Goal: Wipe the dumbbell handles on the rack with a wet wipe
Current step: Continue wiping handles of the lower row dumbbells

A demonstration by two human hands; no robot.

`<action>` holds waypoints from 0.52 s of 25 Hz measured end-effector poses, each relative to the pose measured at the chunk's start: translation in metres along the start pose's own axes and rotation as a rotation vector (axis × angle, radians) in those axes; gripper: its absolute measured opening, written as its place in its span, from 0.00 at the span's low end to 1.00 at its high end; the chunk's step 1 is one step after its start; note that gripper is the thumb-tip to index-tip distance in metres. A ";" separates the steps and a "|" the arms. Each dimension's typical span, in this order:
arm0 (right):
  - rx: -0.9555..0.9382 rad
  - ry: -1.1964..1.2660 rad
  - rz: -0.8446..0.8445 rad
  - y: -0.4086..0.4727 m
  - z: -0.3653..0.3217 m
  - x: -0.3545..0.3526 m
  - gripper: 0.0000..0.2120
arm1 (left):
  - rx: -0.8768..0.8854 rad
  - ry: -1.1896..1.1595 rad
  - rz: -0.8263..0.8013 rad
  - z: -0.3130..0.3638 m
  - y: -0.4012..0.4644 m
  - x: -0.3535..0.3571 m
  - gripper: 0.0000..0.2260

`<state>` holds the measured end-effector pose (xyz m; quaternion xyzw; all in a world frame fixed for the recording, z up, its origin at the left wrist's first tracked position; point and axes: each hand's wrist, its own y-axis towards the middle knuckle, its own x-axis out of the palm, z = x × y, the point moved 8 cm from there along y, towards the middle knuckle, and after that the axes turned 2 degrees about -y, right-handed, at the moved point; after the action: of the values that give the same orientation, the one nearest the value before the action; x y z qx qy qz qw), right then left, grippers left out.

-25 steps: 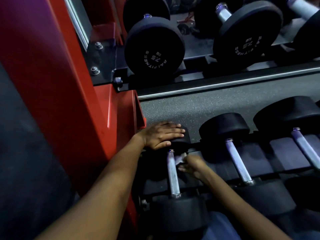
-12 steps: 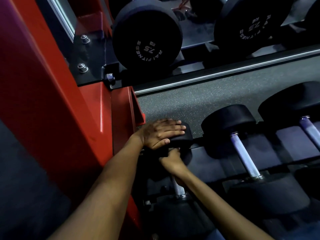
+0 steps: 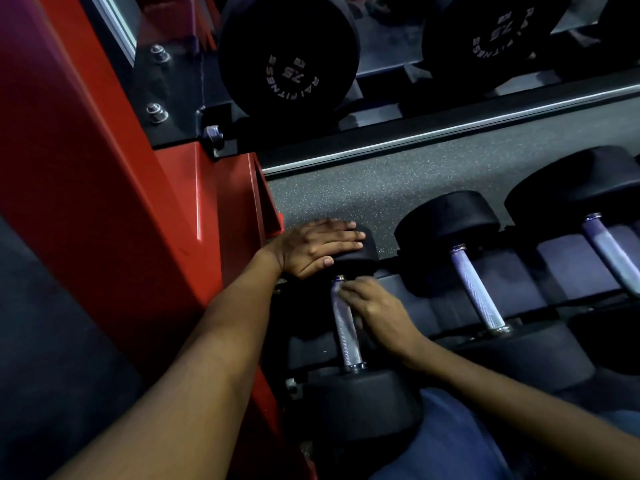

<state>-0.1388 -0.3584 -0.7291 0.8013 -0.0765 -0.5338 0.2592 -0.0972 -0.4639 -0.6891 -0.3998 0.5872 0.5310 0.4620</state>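
Both forearms (image 3: 194, 372) bare, no sleeves, watch or rings; blue trousers (image 3: 446, 441) (knee at bottom edge).

A tall red painted steel upright (image 3: 86, 188) stood to the left of the hands, sloping away above them. Beyond the hands lay a strip of grey speckled rubber floor (image 3: 398, 188), bounded on its far side by a thin silver metal edging strip (image 3: 450, 131). Above and left of the hands, two silver hex bolts (image 3: 157, 83) sat in a dark steel plate (image 3: 173, 98) fixed to the upright.
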 end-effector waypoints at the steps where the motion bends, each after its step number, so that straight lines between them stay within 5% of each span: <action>1: -0.301 -0.136 -0.017 0.006 -0.015 0.009 0.12 | 0.000 -0.009 0.000 -0.001 -0.001 0.000 0.26; 3: -0.719 -0.343 -0.171 0.021 -0.031 0.034 0.13 | -0.006 -0.016 0.009 -0.002 -0.001 -0.001 0.27; 6: -0.881 -0.372 -0.319 0.036 -0.011 0.030 0.15 | 0.010 -0.002 0.018 0.000 0.000 0.000 0.25; 10: -0.621 -0.357 -0.157 0.011 0.018 0.036 0.17 | 0.011 -0.003 0.023 -0.002 0.000 0.000 0.25; 13: -0.357 -0.083 -0.140 -0.005 0.021 0.038 0.19 | -0.001 -0.006 0.026 -0.003 0.000 0.001 0.27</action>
<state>-0.1421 -0.3767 -0.7687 0.7234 0.0645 -0.5881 0.3560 -0.0975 -0.4671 -0.6899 -0.3908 0.5905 0.5385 0.4569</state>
